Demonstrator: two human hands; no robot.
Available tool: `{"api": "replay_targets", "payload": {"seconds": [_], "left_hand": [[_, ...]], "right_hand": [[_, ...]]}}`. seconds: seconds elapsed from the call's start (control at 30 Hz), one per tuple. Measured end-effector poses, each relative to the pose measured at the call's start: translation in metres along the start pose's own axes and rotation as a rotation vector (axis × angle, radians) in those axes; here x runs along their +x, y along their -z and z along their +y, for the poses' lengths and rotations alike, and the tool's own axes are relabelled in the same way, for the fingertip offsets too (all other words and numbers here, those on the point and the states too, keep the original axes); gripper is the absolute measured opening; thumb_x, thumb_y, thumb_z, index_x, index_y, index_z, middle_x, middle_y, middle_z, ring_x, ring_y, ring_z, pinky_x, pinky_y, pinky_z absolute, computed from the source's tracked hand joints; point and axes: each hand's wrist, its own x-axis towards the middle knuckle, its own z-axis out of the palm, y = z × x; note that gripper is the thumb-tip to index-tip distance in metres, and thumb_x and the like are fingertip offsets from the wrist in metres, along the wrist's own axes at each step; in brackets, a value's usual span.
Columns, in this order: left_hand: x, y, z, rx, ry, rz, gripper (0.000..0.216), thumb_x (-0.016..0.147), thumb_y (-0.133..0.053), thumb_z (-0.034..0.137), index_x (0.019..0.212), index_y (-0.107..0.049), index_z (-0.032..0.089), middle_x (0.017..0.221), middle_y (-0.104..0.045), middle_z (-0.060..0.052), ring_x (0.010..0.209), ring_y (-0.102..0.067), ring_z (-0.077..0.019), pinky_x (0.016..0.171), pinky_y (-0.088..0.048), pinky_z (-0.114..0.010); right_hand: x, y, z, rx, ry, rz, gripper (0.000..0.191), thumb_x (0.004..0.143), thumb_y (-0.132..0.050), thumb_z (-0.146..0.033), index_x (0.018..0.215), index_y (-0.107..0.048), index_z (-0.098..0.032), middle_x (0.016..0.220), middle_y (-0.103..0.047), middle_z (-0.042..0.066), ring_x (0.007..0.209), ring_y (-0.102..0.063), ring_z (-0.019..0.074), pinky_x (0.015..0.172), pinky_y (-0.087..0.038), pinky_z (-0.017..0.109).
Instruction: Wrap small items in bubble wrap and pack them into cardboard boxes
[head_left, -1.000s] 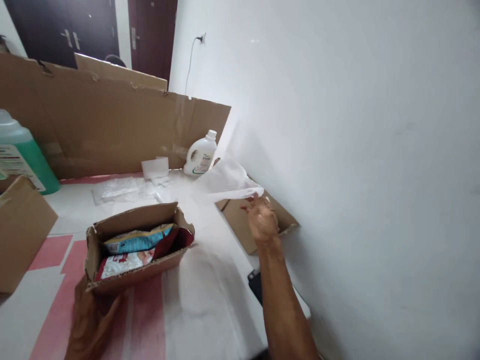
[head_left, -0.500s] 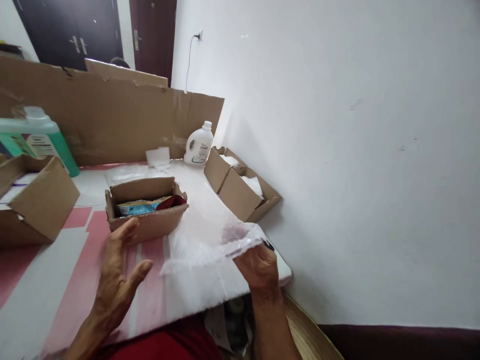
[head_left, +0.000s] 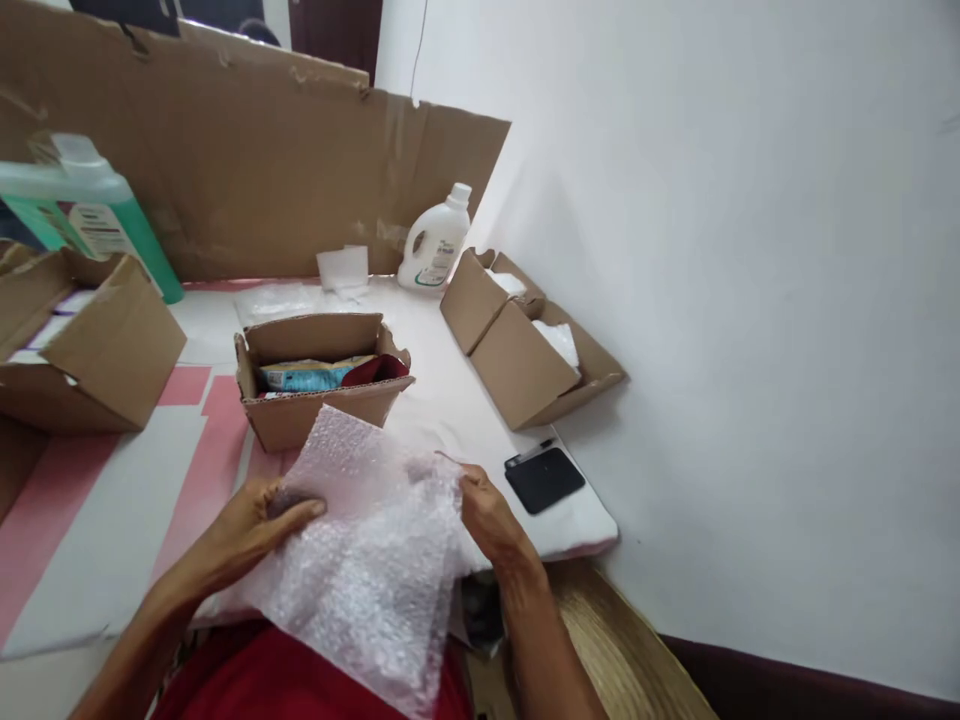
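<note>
One bubble-wrap sheet (head_left: 367, 570), likely light and limp, best edge-held: left hand (head_left: 253, 522) and right hand (head_left: 489, 512) pinch opposite sides.

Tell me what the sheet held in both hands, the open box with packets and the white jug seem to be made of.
Sheet: translucent plastic bubble wrap, glossy, judging by its many small shiny bumps. Open box: corrugated cardboard, matte brown, with rough, ridged cut edges. White jug: probably moulded plastic, smooth, its handle seemingly formed in one with the body.

green jug label (head_left: 99, 230), white bottle label (head_left: 439, 262), lettering unreadable
</note>
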Motion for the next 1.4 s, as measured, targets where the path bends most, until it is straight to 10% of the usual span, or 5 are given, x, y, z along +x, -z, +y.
{"api": "replay_targets", "payload": {"seconds": [0.23,0.5,0.87,1.17,1.4], "left_hand": [[0.024,0.038,-0.044,0.517,0.032,0.134,0.033,0.085,-0.056,0.05,0.083,-0.067,0.018,0.076,-0.07,-0.006,0.071,-0.064,-0.0218,0.063,-0.042,-0.029],[-0.007,-0.002,-0.065,0.894,-0.332,0.785,0.046,0.095,-0.049,0.041,0.133,-0.057,0.015,0.126,-0.066,-0.017,0.118,-0.062,-0.0323,0.101,-0.047,-0.047],[0.03,-0.018,-0.139,1.096,-0.608,0.426,0.078,0.096,-0.044,0.05,0.161,-0.023,0.012,0.161,-0.04,-0.019,0.15,-0.034,-0.0349,0.12,-0.03,-0.055],[0.041,0.004,-0.103,1.08,-0.713,0.122,0.079,0.092,-0.055,0.045,0.159,-0.027,0.015,0.162,-0.04,-0.015,0.149,-0.036,-0.0308,0.123,-0.028,-0.05],[0.034,-0.03,-0.059,1.023,-0.72,0.134,0.058,0.084,-0.053,0.018,0.142,-0.054,0.017,0.143,-0.059,-0.014,0.134,-0.052,-0.0289,0.115,-0.039,-0.047]], "right_hand": [[-0.011,-0.006,0.018,-0.709,0.26,0.191,0.024,0.097,-0.053,-0.03,0.1,-0.074,-0.019,0.098,-0.072,0.008,0.089,-0.067,0.0205,0.071,-0.054,0.03],[0.003,-0.133,0.066,-0.889,0.558,0.013,0.074,0.098,-0.057,-0.042,0.158,-0.03,-0.009,0.155,-0.045,0.021,0.144,-0.041,0.0304,0.118,-0.041,0.049],[0.046,-0.109,0.103,-1.325,0.476,-0.105,0.081,0.096,-0.052,-0.065,0.159,-0.033,-0.018,0.164,-0.036,0.013,0.154,-0.026,0.0332,0.124,-0.024,0.057],[-0.011,-0.094,0.097,-1.445,0.32,0.011,0.084,0.097,-0.055,-0.06,0.156,-0.035,-0.005,0.163,-0.033,0.023,0.149,-0.035,0.038,0.116,-0.037,0.057],[-0.031,-0.088,0.061,-1.374,0.273,0.127,0.059,0.098,-0.06,-0.045,0.145,-0.052,-0.01,0.144,-0.058,0.024,0.132,-0.055,0.0398,0.106,-0.048,0.06]]}}
